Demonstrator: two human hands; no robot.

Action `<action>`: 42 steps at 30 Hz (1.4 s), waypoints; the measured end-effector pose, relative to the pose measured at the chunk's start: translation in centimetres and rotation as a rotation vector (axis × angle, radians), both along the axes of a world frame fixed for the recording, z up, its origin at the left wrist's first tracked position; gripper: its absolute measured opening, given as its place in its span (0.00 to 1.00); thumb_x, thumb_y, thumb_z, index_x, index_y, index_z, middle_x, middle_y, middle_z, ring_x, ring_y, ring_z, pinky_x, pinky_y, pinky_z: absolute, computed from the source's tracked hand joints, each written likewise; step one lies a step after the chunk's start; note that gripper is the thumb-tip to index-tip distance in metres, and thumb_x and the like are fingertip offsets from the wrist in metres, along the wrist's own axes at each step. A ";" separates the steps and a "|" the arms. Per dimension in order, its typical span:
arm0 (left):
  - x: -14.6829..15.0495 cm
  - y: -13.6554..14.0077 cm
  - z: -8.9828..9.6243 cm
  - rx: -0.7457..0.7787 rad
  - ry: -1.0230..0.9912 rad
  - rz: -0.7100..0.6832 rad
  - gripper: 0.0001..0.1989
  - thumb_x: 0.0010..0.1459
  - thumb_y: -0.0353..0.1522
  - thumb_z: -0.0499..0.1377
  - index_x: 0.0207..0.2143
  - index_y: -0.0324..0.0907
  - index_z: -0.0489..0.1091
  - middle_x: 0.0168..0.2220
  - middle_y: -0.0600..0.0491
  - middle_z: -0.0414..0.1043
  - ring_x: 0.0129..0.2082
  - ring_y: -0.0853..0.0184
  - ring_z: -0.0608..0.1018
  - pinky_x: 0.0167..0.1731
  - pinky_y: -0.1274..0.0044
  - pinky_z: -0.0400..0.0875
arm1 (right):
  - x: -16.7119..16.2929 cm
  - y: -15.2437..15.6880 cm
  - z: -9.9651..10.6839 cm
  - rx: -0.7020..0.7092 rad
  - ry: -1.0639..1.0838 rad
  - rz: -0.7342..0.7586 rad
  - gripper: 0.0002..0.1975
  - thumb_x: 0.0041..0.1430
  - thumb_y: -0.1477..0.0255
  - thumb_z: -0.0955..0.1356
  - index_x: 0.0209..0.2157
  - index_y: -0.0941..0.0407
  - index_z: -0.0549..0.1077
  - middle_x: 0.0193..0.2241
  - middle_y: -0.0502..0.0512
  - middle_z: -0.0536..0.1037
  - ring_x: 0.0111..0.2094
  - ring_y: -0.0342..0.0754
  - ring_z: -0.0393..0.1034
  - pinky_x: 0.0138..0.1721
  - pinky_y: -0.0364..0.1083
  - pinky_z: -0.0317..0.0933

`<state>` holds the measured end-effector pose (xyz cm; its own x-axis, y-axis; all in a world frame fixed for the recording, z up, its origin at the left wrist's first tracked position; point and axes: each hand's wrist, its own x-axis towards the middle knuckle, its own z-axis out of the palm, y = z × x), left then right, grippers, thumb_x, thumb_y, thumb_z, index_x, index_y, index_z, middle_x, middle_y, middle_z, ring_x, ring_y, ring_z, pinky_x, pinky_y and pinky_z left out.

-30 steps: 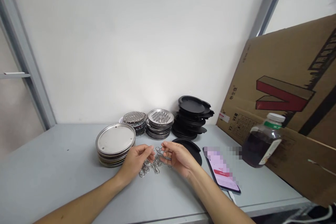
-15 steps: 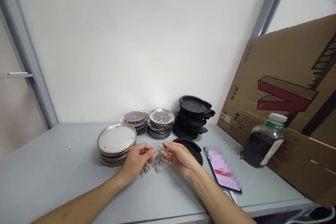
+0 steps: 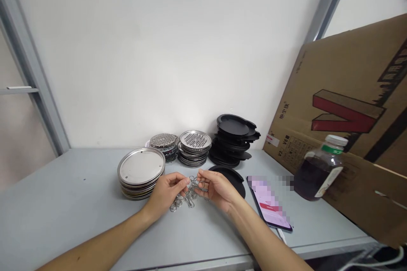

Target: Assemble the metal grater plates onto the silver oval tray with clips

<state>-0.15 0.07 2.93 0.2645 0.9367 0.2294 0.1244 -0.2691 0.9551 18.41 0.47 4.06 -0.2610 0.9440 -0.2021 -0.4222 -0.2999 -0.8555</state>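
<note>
My left hand is closed in a pinch, thumb against forefinger, on a thin metal wire clip with a looped end. Facing it just to the right, my right hand has its fingers curled but apart, their tips close to the same clip. Beneath both hands lies a small heap of looped wire clips on the grey table, partly covered by the fingers. A stack of round metal plates stands beside my left hand. Behind my right hand is a black round tray, partly hidden.
Toward the wall stand two stacks of perforated metal discs and grater discs, and a pile of black trays. On the right are a phone with a cable, a bottle of dark liquid and a large cardboard box.
Both hands stay almost in place, with only slight finger movement around the wire clip. The camera view has shifted very little.
</note>
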 end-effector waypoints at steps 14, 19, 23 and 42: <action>0.0 -0.1 0.1 -0.001 0.006 0.004 0.15 0.56 0.42 0.59 0.28 0.39 0.73 0.24 0.54 0.73 0.24 0.70 0.73 0.28 0.79 0.68 | 0.0 -0.1 -0.1 0.007 0.010 -0.004 0.13 0.47 0.66 0.76 0.26 0.61 0.74 0.24 0.49 0.74 0.24 0.39 0.68 0.37 0.47 0.67; 0.0 0.1 -0.2 0.003 0.000 -0.003 0.14 0.55 0.42 0.60 0.29 0.39 0.73 0.25 0.53 0.73 0.25 0.70 0.73 0.28 0.79 0.68 | 0.0 -0.1 -0.1 0.010 0.018 -0.009 0.12 0.45 0.69 0.77 0.28 0.61 0.74 0.25 0.49 0.75 0.24 0.39 0.68 0.38 0.47 0.67; -0.1 0.0 -0.2 0.066 -0.008 0.000 0.12 0.53 0.39 0.62 0.35 0.40 0.75 0.33 0.50 0.76 0.34 0.64 0.76 0.37 0.75 0.71 | 0.0 -0.1 0.0 -0.019 0.026 -0.037 0.17 0.41 0.75 0.78 0.35 0.59 0.75 0.26 0.47 0.75 0.23 0.38 0.68 0.38 0.47 0.66; -0.2 -0.7 0.1 0.326 0.125 0.040 0.07 0.57 0.35 0.60 0.36 0.44 0.76 0.36 0.52 0.76 0.36 0.66 0.76 0.40 0.76 0.70 | -0.1 -0.2 0.0 0.009 -0.002 -0.004 0.11 0.47 0.68 0.76 0.30 0.59 0.74 0.25 0.48 0.73 0.25 0.39 0.68 0.37 0.46 0.66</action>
<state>-0.33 -0.58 3.07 0.2744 0.8294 0.4866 0.2518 -0.5503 0.7961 18.29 0.31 4.07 -0.2567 0.9468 -0.1939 -0.4221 -0.2903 -0.8588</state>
